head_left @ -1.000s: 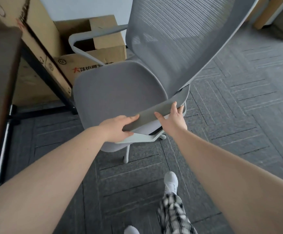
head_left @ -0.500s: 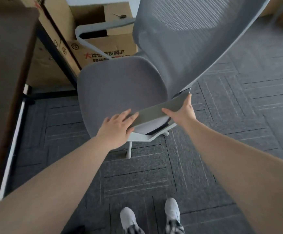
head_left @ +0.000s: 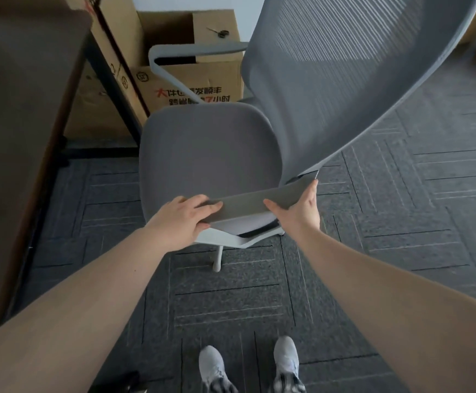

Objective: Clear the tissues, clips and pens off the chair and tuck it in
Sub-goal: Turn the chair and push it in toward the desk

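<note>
A grey office chair [head_left: 205, 154] with a mesh back [head_left: 344, 80] stands before me on the carpet, its seat bare with no tissues, clips or pens on it. Both hands grip the near armrest [head_left: 259, 201], a flat grey pad. My left hand [head_left: 185, 217] wraps its left end from above; my right hand [head_left: 302, 205] clasps its right end. The far armrest [head_left: 197, 51] reaches toward the boxes. The chair's base is mostly hidden under the seat.
A dark desk top [head_left: 18, 123] with a black leg [head_left: 112, 86] fills the left side. Cardboard boxes [head_left: 191, 89] stand against the wall behind the chair. Grey carpet tiles [head_left: 401, 222] spread to the right. My feet in grey shoes [head_left: 286, 361] stand below.
The chair has rolled forward toward the desk and boxes with both hands holding the armrest. My second foot has come up beside the first, and the seat's front now sits by the desk leg.
</note>
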`<state>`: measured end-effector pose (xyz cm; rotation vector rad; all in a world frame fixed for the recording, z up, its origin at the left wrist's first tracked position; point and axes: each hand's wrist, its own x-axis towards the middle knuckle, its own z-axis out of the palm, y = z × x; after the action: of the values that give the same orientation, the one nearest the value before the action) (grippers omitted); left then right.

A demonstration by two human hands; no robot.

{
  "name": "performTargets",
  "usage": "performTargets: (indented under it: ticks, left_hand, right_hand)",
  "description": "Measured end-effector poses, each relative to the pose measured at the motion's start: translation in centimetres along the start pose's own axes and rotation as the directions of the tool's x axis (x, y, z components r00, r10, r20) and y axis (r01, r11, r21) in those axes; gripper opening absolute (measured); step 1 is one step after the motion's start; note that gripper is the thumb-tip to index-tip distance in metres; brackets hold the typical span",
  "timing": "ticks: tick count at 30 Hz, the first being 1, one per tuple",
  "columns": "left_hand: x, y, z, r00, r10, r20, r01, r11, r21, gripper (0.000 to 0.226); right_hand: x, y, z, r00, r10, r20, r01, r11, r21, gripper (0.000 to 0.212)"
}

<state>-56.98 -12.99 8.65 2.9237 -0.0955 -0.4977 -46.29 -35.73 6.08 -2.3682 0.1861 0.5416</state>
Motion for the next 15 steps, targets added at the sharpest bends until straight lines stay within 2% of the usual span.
performTargets:
  ticks: [15]
  left_hand:
    - [-9.4,-5.0,2.1,0.995,-0.1,0.026,0.101,0.994,-0.046,0.052]
  right_hand:
    - [-7.3,-3.0,6.2,0.994,-0.089,0.062,0.096,0.99,-0.108,0.122]
